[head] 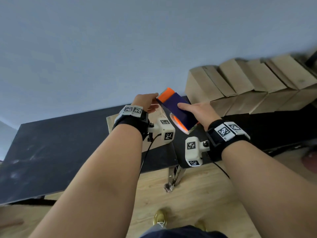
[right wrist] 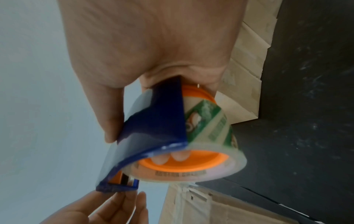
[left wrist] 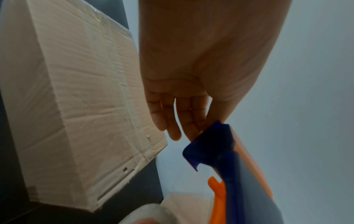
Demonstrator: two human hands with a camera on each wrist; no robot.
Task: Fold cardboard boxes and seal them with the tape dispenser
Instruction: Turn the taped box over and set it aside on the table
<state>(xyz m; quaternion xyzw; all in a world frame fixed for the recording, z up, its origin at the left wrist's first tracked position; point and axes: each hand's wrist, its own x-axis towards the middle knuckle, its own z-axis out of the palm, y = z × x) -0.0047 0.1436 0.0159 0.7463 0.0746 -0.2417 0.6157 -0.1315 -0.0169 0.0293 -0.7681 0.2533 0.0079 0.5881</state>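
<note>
My right hand [head: 195,109] holds up a blue and orange tape dispenser [head: 176,109] above the black table [head: 60,143]. In the right wrist view its thumb lies on the blue cover [right wrist: 159,124] and its fingertips [right wrist: 176,157] show inside the orange core of the clear tape roll [right wrist: 210,125]. My left hand [head: 147,102] is at the dispenser's front end. In the left wrist view its thumb and forefinger pinch the blue tip [left wrist: 212,141]. A cardboard box [left wrist: 76,91] with a taped seam lies on the table under both hands.
Several folded cardboard boxes [head: 240,83] are stacked at the table's right against a pale wall. A metal table leg [head: 175,174] stands on the wooden floor, with my shoe [head: 160,218] below it. Cables hang from both wrist cameras.
</note>
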